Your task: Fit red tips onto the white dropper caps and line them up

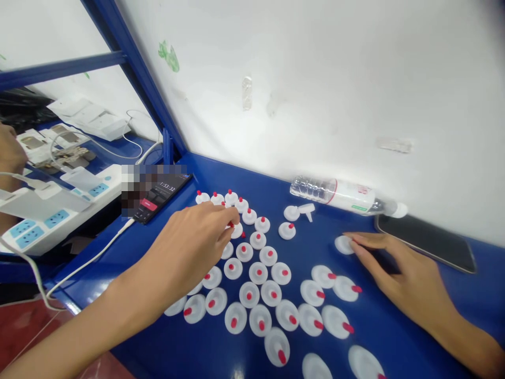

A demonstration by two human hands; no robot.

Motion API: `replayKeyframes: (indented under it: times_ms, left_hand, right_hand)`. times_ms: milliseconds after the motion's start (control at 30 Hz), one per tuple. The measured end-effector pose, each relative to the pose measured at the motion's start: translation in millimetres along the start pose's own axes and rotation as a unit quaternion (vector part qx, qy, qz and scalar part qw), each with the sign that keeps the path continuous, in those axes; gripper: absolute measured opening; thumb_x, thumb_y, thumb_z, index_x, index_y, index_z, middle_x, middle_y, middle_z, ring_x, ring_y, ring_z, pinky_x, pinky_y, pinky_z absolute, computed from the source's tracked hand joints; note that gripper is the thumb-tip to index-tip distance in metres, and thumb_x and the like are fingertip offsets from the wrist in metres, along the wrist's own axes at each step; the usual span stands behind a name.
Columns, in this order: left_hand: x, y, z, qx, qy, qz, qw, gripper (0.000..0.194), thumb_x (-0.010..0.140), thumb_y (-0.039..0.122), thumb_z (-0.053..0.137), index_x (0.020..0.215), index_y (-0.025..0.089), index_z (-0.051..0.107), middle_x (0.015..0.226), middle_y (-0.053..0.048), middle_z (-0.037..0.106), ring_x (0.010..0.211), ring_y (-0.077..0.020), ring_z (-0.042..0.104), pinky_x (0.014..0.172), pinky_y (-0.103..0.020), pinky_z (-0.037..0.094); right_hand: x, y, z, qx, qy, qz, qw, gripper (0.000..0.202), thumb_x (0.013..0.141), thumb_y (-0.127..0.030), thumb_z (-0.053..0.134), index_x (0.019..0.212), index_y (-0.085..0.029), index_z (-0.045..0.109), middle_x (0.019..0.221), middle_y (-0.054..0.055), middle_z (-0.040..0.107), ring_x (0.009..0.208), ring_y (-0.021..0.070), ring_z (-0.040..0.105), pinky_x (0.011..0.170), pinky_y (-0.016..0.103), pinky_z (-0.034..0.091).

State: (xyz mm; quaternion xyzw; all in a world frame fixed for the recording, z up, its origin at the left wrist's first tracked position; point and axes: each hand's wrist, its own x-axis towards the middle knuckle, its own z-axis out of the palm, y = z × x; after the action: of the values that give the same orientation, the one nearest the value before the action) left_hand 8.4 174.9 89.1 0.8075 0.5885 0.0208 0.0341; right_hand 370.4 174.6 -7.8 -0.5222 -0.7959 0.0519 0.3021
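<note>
My left hand (205,226) reaches in over a spread of white round caps with red tips. Its fingers are pinched at the red tip of one white cap (236,231), partly covered by the fingertips. My right hand (398,273) holds a white round cap (344,245) by its edge between thumb and fingers, low over the blue table. Several similar red-tipped caps (259,272) lie flat between and in front of both hands. Behind them lies a plain white cap (292,212) beside a small white nozzle piece (306,209).
A clear plastic bottle (351,195) lies along the wall, with a dark phone (428,242) by its cap. At the left are a lit phone (165,195) on a cable and a white power strip (55,210). Blue frame bars (134,68) rise there, with a co-worker's hand (10,150) beyond.
</note>
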Motion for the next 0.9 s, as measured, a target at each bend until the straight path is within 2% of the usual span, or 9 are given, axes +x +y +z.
replayKeyframes:
  times_ms: [100,167,333,500,733,900]
  left_hand:
    - [-1.2,5.1,3.4,0.054,-0.020,0.016,0.998,0.022,0.095,0.011,0.048,0.097,0.022,0.068,0.087,-0.005,0.072,0.076,-0.0225,0.066,0.060,-0.032,0.036]
    - [-1.1,8.3,4.6,0.076,-0.028,0.034,0.996,0.024,0.093,0.007,0.047,0.094,0.022,0.066,0.084,-0.004,0.070,0.074,-0.0231,0.064,0.058,-0.032,0.033]
    - [4.2,13.3,4.9,0.077,-0.033,0.057,0.995,0.027,0.090,0.002,0.047,0.093,0.023,0.064,0.082,-0.003,0.068,0.074,-0.0238,0.062,0.055,-0.033,0.028]
    - [6.9,15.7,5.1,0.078,-0.055,0.059,0.994,0.024,0.090,0.003,0.048,0.086,0.022,0.063,0.079,-0.003,0.066,0.069,-0.0216,0.060,0.055,-0.033,0.030]
    - [5.2,13.4,9.1,0.049,-0.057,0.054,0.996,0.024,0.096,0.012,0.046,0.097,0.022,0.068,0.088,-0.006,0.070,0.079,-0.0219,0.065,0.059,-0.030,0.037]
    - [12.3,11.4,8.2,0.035,-0.068,0.046,0.996,0.024,0.097,0.014,0.047,0.097,0.023,0.070,0.087,-0.005,0.071,0.076,-0.0211,0.066,0.059,-0.030,0.038]
  right_hand:
    - [0.0,0.0,0.1,0.001,0.003,-0.002,1.000,0.018,0.100,-0.040,0.059,0.109,-0.028,0.068,0.110,0.001,0.077,0.102,0.0251,0.073,0.072,0.034,0.061]
    - [0.3,-0.3,0.2,0.004,0.006,-0.011,1.000,0.016,0.100,-0.039,0.059,0.109,-0.028,0.068,0.109,0.001,0.076,0.101,0.0247,0.073,0.074,0.034,0.061]
    - [0.8,0.3,0.7,0.006,0.005,-0.024,1.000,0.015,0.100,-0.037,0.059,0.109,-0.028,0.067,0.109,0.002,0.076,0.100,0.0248,0.073,0.081,0.036,0.060]
    - [0.7,1.1,0.3,0.012,0.006,-0.026,1.000,0.015,0.100,-0.037,0.059,0.110,-0.028,0.067,0.109,0.002,0.076,0.099,0.0249,0.073,0.083,0.038,0.059]
    - [0.5,1.2,-0.6,0.020,0.005,-0.024,0.999,0.013,0.101,-0.034,0.060,0.109,-0.028,0.067,0.111,0.001,0.076,0.100,0.0232,0.073,0.095,0.039,0.055]
    - [0.6,0.4,-1.4,0.023,0.004,-0.017,1.000,0.012,0.100,-0.032,0.061,0.109,-0.027,0.068,0.112,0.001,0.076,0.101,0.0219,0.073,0.090,0.036,0.057]
